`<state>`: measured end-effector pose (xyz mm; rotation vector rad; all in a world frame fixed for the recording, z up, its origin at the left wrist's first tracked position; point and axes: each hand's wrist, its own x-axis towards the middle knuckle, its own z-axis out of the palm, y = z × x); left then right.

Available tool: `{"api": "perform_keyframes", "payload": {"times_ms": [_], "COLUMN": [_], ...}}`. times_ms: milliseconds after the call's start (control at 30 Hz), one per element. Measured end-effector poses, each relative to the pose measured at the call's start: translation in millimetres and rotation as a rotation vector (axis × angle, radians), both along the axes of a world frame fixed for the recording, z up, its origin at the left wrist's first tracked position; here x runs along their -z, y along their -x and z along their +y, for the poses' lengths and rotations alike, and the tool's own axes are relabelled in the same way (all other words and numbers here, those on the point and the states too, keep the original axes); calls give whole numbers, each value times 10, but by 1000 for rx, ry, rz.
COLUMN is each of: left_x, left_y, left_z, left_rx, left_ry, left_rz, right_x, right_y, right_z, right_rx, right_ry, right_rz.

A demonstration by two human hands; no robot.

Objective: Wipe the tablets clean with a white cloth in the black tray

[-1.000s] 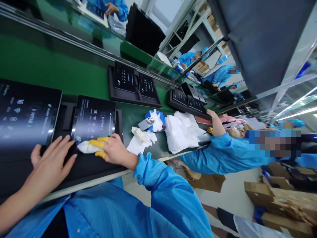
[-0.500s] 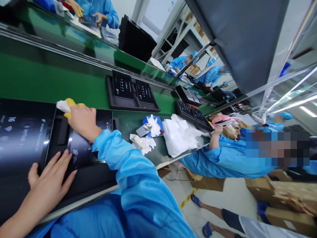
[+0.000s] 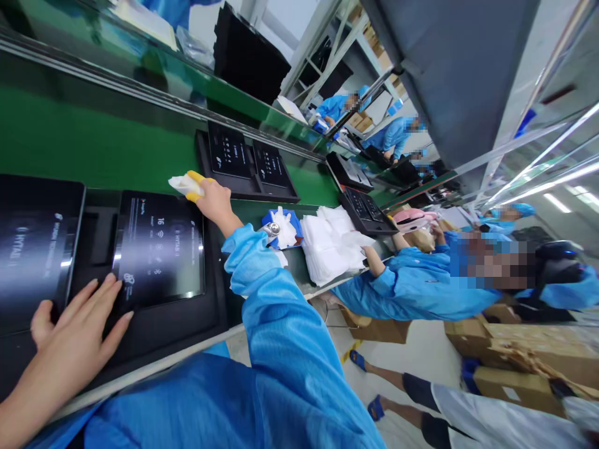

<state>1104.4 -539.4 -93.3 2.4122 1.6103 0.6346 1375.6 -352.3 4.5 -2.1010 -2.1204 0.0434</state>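
Note:
My left hand (image 3: 77, 333) lies flat with fingers spread on the near edge of a black tray (image 3: 154, 333), touching the lower left corner of a glossy black display panel (image 3: 160, 248). My right hand (image 3: 211, 198), with yellow finger cots, is closed on a white wiping cloth (image 3: 181, 183) at the far right corner of that panel. A second panel (image 3: 32, 246) lies in the tray to the left.
On the green conveyor belt (image 3: 93, 143) sit more black trays with panels (image 3: 246, 163). A pile of white cloths (image 3: 330, 246) and a blue pad with a metal piece (image 3: 279, 227) lie to the right. A person in blue (image 3: 421, 287) sits beside me. Cardboard boxes (image 3: 515, 355) stand on the floor.
My right hand has swept the cloth from the panel's near edge up across it and over to its far right corner. My left hand has stayed flat on the tray.

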Motion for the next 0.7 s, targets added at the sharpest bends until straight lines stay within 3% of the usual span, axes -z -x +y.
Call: {"api": "perform_keyframes", "payload": {"times_ms": [67, 133, 333, 400, 467, 533, 633, 700], "left_x": [-40, -59, -19, -24, -57, -107, -175, -199], "left_y": [-3, 4, 38, 34, 19, 0, 27, 139], "left_z": [-2, -1, 10, 18, 21, 15, -18, -49], "left_rx": [-3, -1, 17, 13, 18, 27, 17, -28], "left_ry": [24, 46, 57, 66, 89, 110, 106, 95], "left_rz": [7, 20, 18, 24, 28, 11, -26, -51], "right_x": [75, 179, 578, 640, 608, 500, 326, 278], "right_y": [38, 61, 168, 188, 165, 102, 31, 89], "right_z": [-92, -393, -2015, -2267, -2155, -1735, -980, -752], "right_rx": [-32, -73, -351, -419, -455, -420, -177, -44], "right_ry": [15, 18, 95, 137, 158, 131, 52, 11], "right_rz": [-9, -14, 79, 70, 37, -4, -73, -84]}}
